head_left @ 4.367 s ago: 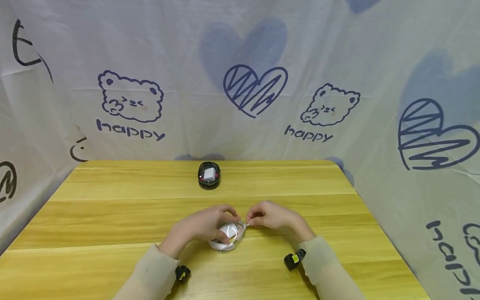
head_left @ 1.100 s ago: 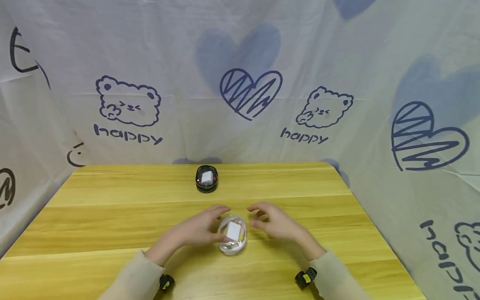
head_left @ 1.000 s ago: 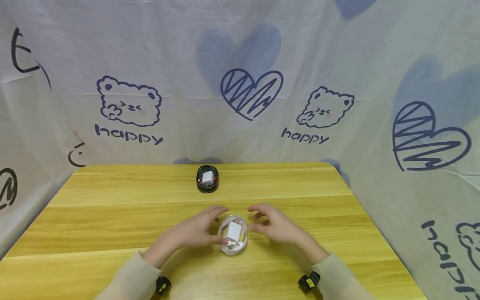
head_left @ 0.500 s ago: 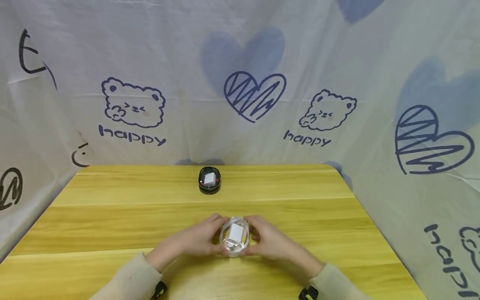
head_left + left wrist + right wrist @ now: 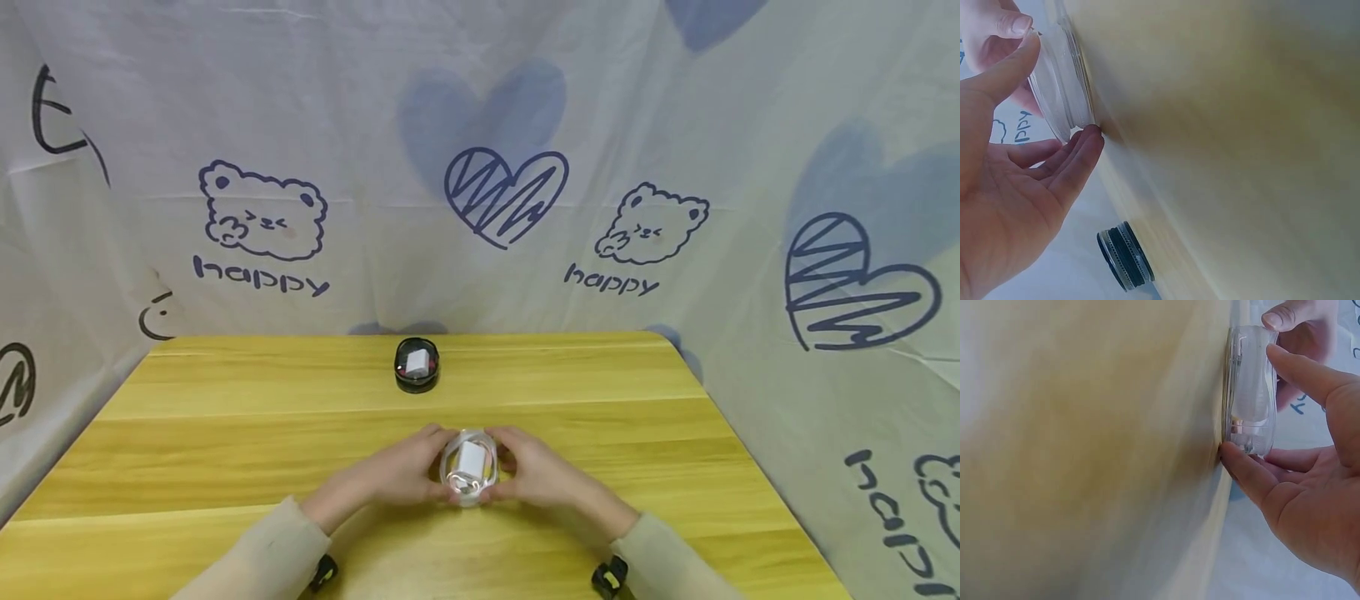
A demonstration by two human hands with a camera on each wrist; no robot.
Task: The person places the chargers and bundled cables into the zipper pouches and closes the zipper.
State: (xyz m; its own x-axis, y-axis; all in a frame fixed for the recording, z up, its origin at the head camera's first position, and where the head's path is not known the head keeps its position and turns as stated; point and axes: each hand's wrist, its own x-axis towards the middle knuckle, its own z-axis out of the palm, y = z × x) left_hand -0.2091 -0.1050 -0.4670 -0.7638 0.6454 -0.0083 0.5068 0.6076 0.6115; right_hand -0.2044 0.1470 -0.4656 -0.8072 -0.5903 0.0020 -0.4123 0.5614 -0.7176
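A clear, rounded plastic case (image 5: 469,468) stands near the middle of the table, with a white block like a charger plug and a coiled white cable inside. My left hand (image 5: 401,473) holds its left side, thumb at the near edge and fingers at the far edge. On the opposite side my right hand (image 5: 542,475) grips it likewise. Both wrist views show the transparent case (image 5: 1060,81) from its edge, low at the wooden surface. In the right wrist view its walls (image 5: 1252,394) are see-through, between thumb and fingers.
A black case (image 5: 417,367) with a see-through top and a white block inside stands farther back on the wooden table (image 5: 225,433). Behind and at the sides hangs a white cloth (image 5: 367,125) printed with hearts and bears. Black straps hang by both wrists.
Earlier my right hand pinched something at the case's right edge while my left held it. Around a second ago the right hand was apart from it; both hands have since closed in around its sides.
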